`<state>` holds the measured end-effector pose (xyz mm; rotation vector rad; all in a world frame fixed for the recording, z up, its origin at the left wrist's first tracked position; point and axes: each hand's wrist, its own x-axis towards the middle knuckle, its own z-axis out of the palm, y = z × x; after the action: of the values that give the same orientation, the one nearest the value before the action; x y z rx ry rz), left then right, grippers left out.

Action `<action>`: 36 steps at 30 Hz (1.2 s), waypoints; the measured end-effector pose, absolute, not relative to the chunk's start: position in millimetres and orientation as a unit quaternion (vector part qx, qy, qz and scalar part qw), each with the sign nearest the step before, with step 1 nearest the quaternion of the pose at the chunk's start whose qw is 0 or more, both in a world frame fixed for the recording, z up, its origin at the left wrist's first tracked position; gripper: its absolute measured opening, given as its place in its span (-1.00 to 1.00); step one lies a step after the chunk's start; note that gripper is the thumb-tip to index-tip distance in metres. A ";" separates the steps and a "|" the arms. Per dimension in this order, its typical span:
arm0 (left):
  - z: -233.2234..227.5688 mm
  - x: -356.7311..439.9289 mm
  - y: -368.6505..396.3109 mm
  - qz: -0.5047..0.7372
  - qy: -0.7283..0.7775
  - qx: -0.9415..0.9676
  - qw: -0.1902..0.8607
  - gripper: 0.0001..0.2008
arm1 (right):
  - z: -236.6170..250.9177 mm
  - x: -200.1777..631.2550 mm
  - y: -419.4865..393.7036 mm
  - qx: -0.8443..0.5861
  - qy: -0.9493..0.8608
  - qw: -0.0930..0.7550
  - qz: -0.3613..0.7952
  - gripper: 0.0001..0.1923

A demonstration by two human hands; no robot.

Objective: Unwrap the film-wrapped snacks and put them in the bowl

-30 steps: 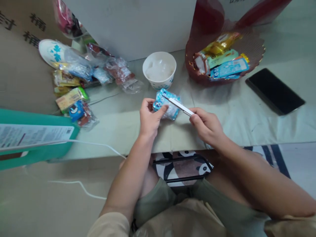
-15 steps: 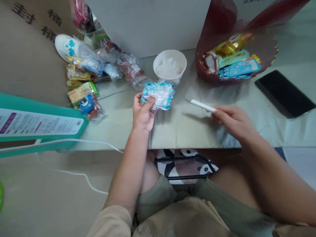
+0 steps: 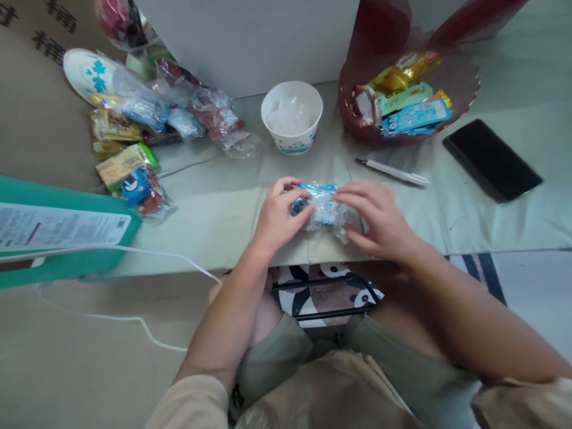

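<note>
Head view: both hands meet on a small blue-and-clear snack packet at frame centre, near the table's front edge. Left hand pinches the packet's left end, fingers curled on it. Right hand covers the right end, fingers closed over the wrapper. Print on the packet too crumpled to read.

12 o'clock of the packet: white paper cup with clear plastic inside, blue print on its side, unreadable. 1 o'clock: white pen lying flat on the table, apart from the hands. 2 o'clock: red basket of wrapped snacks, labels too small to read. 3 o'clock: black phone, screen dark. 10 o'clock: pile of snack packets. 9 o'clock: teal box with a white printed label, text illegible, a white cable across it. Top left, cardboard with dark printed characters, partly cropped.
</note>
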<state>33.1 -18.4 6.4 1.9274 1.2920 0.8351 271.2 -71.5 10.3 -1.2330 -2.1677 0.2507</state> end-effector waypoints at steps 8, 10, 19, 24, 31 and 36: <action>10.7 17.3 -3.4 0.521 0.543 0.446 0.485 -0.93 | 7.5 276.8 -69.7 -0.513 -0.778 0.350 0.098 -0.76; 13.4 13.6 -1.0 0.544 0.554 0.379 0.504 -0.91 | 13.5 281.1 -72.2 -0.516 -0.770 0.360 0.102 -0.74; 15.9 10.1 -8.4 0.355 0.618 0.543 0.444 -0.78 | 53.1 258.8 -92.2 -0.280 -0.870 0.214 0.344 -0.66; 18.4 1.6 -18.8 0.316 0.630 0.555 0.442 -0.94 | 59.5 244.8 -98.8 -0.316 -0.856 0.088 0.401 -0.69; 36.3 -5.9 -35.4 0.291 0.573 0.459 0.614 -0.68 | 23.9 229.9 -79.3 -0.421 -0.856 0.225 0.200 -0.61; 35.9 -3.3 -36.9 0.285 0.605 0.519 0.533 -0.74 | 8.8 216.2 -72.6 -0.470 -0.853 0.183 0.135 -0.49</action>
<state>-3.3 -36.9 35.9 1.2366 1.4412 0.6784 216.2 -72.6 8.8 -1.3259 -2.4056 0.3813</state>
